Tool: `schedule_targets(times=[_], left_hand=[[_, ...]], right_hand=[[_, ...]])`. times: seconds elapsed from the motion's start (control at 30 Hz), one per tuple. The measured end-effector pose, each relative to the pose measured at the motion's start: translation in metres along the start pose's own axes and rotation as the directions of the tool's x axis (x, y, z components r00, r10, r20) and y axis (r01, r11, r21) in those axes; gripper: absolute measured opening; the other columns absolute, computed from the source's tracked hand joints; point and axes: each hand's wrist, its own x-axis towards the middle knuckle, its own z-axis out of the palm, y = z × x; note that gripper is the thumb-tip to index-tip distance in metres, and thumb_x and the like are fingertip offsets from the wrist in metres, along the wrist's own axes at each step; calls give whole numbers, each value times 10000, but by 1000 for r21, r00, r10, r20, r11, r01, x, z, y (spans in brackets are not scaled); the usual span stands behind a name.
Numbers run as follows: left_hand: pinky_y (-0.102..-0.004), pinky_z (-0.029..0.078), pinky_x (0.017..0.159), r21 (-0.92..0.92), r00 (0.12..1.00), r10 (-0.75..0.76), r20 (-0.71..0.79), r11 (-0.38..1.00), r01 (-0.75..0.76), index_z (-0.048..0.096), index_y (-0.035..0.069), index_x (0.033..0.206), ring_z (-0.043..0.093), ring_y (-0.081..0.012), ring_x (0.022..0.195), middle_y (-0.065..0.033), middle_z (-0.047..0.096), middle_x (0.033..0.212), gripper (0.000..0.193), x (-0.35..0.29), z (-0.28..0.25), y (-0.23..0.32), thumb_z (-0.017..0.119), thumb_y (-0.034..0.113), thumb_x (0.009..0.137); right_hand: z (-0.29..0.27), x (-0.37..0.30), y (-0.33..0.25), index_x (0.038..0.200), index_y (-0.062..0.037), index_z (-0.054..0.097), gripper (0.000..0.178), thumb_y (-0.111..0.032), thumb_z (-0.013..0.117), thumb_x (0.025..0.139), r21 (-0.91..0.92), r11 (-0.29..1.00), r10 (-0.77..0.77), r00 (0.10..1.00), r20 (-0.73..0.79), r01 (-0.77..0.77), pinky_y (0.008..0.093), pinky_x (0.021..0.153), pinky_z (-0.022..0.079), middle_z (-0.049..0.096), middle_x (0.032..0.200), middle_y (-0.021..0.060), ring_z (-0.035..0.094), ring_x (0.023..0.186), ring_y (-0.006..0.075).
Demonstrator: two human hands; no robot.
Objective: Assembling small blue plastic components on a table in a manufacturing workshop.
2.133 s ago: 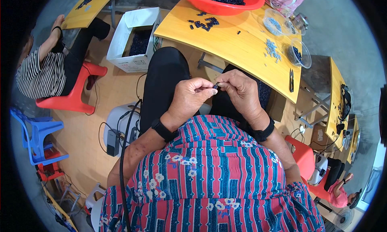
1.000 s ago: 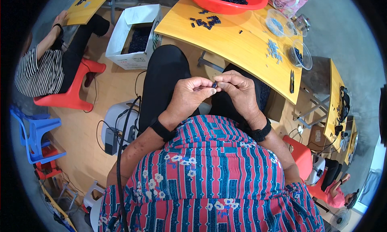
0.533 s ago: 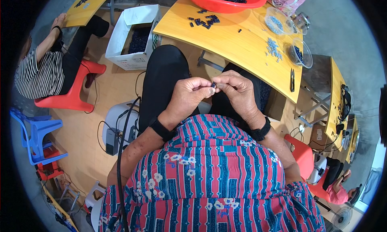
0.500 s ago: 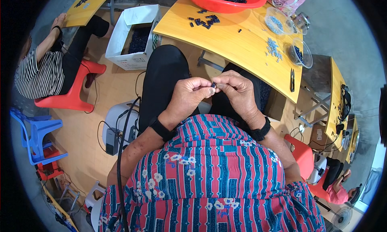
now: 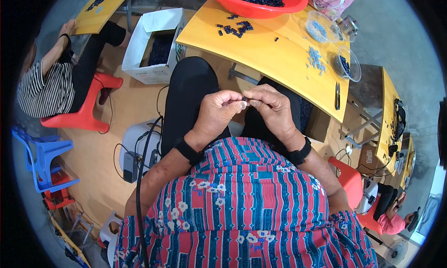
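Above my lap my left hand (image 5: 218, 110) pinches a small dark part (image 5: 244, 99) between thumb and forefinger. From the other side my right hand (image 5: 271, 107) is closed, its thumb and fingertips meeting at the same part, which they mostly cover. On the yellow table (image 5: 284, 49) ahead lies a loose group of small dark parts (image 5: 238, 29). A heap of tiny silvery pieces (image 5: 315, 59) is to the right of them. Black snips (image 5: 337, 95) rest near the table's right corner.
A red basin (image 5: 260, 9) full of dark parts stands at the table's far edge. Clear tubs (image 5: 355, 74) sit at the right. A white carton (image 5: 148, 73) is on the floor. A seated person (image 5: 49, 88) works at left. A black cable (image 5: 138, 207) crosses my left arm.
Both hands stay pinched together at the small part, with only a slight shift of the fingers. The whole view has tilted slightly, and the table things sit a little lower.
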Motion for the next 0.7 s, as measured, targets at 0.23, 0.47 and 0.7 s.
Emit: schedule_targets(times=[0.23, 0.47, 0.7], left_hand=[[-190, 435, 596, 67, 999, -14, 36, 998, 12, 663, -2, 921, 541, -37, 680, 2, 631, 787, 83, 30, 3, 7, 671, 60, 867], [-226, 492, 619, 315, 990, 140, 12, 939, -136, 689, -7, 873, 620, -78, 685, -53, 664, 787, 73, 68, 2, 15, 701, 37, 816], [-230, 494, 650, 444, 981, 190, 35, 877, -186, 688, -11, 879, 618, -85, 704, -66, 684, 794, 86, 89, -10, 19, 698, 25, 801]], right_hand=[[-15, 16, 6, 1003, -39, 715, 193, 23, 658, 829, -29, 998, 56, 998, -6, -56, 272, 767, 503, 657, 917, 101, 633, 839, 206], [-35, 41, 11, 1010, -23, 712, 187, 34, 636, 848, -59, 988, 137, 990, -39, -139, 262, 755, 514, 653, 935, 88, 630, 852, 167], [-55, 84, 16, 1057, 2, 692, 203, 47, 589, 888, 77, 974, 222, 969, -108, -214, 237, 756, 518, 636, 932, 57, 632, 790, 123]])
